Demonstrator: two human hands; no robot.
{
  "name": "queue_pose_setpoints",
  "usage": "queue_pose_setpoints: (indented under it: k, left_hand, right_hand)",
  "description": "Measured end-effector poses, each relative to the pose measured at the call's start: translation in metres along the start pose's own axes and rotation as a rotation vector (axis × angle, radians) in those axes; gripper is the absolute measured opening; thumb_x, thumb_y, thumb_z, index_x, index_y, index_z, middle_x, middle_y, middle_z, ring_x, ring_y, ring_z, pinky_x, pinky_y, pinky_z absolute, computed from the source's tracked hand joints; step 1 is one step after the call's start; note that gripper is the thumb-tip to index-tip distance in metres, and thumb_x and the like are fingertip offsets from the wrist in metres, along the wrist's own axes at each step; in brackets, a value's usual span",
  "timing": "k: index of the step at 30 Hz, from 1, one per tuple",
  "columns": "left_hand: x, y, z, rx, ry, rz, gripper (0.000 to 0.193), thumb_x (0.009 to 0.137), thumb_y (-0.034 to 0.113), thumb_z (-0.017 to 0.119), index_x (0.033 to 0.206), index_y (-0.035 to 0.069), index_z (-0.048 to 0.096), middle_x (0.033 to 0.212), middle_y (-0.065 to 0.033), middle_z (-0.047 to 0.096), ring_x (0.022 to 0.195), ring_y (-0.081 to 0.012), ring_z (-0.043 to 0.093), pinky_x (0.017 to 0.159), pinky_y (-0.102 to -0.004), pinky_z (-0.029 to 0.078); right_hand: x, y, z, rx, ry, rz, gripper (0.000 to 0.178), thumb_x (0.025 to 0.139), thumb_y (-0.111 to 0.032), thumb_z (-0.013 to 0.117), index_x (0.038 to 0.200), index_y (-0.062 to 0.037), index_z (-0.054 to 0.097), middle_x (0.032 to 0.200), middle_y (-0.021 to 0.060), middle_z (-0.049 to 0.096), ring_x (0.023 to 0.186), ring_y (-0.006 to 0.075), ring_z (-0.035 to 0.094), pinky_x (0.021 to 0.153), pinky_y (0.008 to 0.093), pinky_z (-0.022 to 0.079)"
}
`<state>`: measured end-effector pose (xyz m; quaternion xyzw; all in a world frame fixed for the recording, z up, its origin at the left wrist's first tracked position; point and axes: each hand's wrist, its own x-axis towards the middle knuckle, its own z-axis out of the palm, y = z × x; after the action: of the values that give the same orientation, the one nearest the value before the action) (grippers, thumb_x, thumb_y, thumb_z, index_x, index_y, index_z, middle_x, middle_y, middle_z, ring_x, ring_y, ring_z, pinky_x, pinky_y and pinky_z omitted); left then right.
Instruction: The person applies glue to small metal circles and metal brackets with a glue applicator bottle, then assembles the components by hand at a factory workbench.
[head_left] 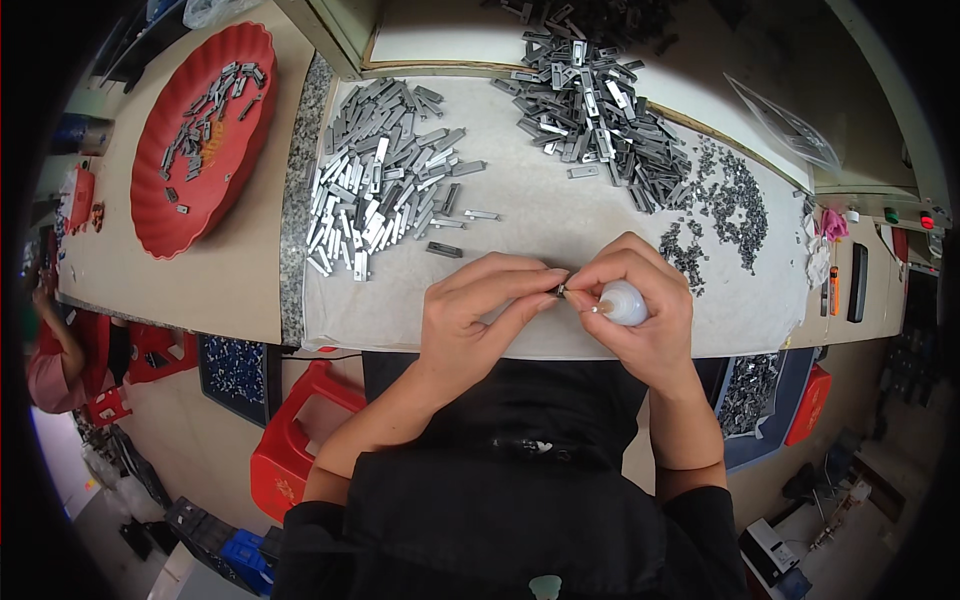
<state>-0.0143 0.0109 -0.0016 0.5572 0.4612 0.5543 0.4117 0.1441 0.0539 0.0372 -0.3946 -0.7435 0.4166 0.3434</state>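
Close to the front edge of the white-covered table, my left hand (474, 308) pinches a small dark metal part (561, 291) between thumb and fingers. Most of that part is hidden by fingertips. My right hand (646, 300) is closed around a small translucent white squeeze bottle (623, 303) with a thin nozzle, tipped towards the left. Its thumb and forefinger also meet at the metal part; whether they grip a further tiny piece cannot be made out. One dark slotted metal piece (444, 250) lies just beyond my left hand.
Slim metal pieces (380, 180) are heaped at the left, with a darker pile (600, 110) at the back. Tiny dark parts (735, 200) are scattered at the right. A red scalloped tray (225, 165) holds more pieces. Beside me stands a red stool (290, 430); another person (70, 360) is far left.
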Motion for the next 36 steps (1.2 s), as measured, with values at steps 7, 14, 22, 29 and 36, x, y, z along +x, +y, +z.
queue_pose_setpoints:
  k: [7,14,22,29,36]
  left_hand:
    - [0.000,0.001,0.001,0.132,0.020,0.070,0.020,0.068,-0.003,0.064,0.088,0.001,0.065,0.083,-0.0092,0.061,0.071,-0.0178,0.060,0.061,-0.0239,0.047]
    - [-0.003,-0.002,0.002,0.209,0.058,0.139,0.017,0.068,-0.005,0.062,0.084,-0.001,0.064,0.082,-0.0100,0.061,0.069,-0.0189,0.060,0.059,-0.0252,0.047]
    - [-0.001,-0.003,0.001,0.082,0.135,0.044,0.015,0.071,-0.004,0.061,0.085,-0.001,0.064,0.083,-0.0103,0.063,0.073,-0.0178,0.061,0.062,-0.0238,0.047]
    - [-0.005,-0.002,-0.001,-0.144,0.148,-0.125,0.014,0.074,-0.002,0.060,0.087,-0.001,0.063,0.083,-0.0091,0.064,0.075,-0.0159,0.061,0.067,-0.0229,0.047]
    - [-0.002,-0.004,0.001,-0.010,0.131,0.047,0.014,0.072,-0.004,0.061,0.086,-0.001,0.063,0.084,-0.0105,0.064,0.076,-0.0186,0.062,0.067,-0.0243,0.048]
  right_hand:
    - [0.001,0.001,-0.003,-0.036,-0.039,-0.008,0.021,0.057,0.005,0.064,0.076,-0.0027,0.058,0.071,0.0070,0.054,0.062,0.0192,0.055,0.055,0.0258,0.043]
    - [0.008,-0.015,-0.001,-0.129,-0.080,-0.016,0.020,0.060,0.003,0.065,0.077,-0.0020,0.057,0.072,0.0084,0.055,0.063,0.0236,0.057,0.054,0.0286,0.044]
    - [0.006,-0.003,0.015,-0.019,0.051,0.047,0.011,0.067,0.003,0.062,0.077,-0.0001,0.056,0.070,0.0037,0.055,0.063,0.0105,0.052,0.055,0.0227,0.040]
    - [-0.004,-0.004,0.019,0.449,0.135,0.351,0.008,0.075,-0.004,0.062,0.082,-0.0001,0.060,0.075,0.0026,0.060,0.071,0.0067,0.054,0.064,0.0213,0.042]
    - [-0.004,0.000,0.019,0.515,0.099,0.408,0.007,0.075,-0.005,0.063,0.079,-0.0002,0.060,0.074,0.0021,0.060,0.069,0.0065,0.052,0.064,0.0204,0.041]
